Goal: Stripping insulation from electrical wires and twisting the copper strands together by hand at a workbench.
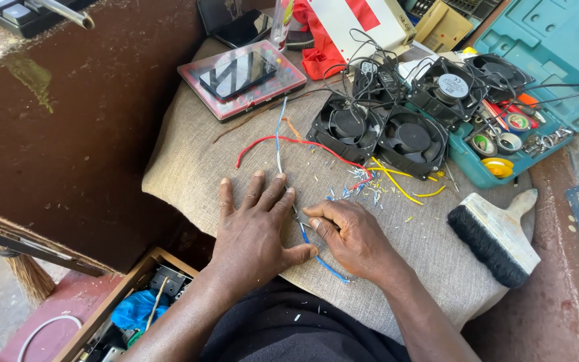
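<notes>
Two hands meet over the burlap-covered table (189, 161). Your left hand (256, 224) lies flat, fingers spread, pressing the blue wire (316, 255) against the cloth and gripping nothing. Your right hand (350, 238) is curled closed around a small metal blade (301, 218), thumb and fingertips pinched near its tip where it meets the wire. The blue wire runs from under your hands toward your lap, and its thin pale upper stretch goes up the cloth toward the cooling fans (397, 127).

Judging by the scatter of coloured insulation scraps (363, 188) just right of your hands, a fair amount of stripping looks done already; the red wire (283, 142) and the yellow wires (397, 182) lie loose near the fans, and nothing appears joined yet, so most of the wiring seems left.

Much is hard to read: the blade's edge and the exact spot where it touches the wire are covered by your fingers, so you cannot tell whether the insulation is cut through. The wire ends at the fans are lost in a tangle of black leads, and the open teal tool case (557, 40) is cut off at the frame edge.
</notes>
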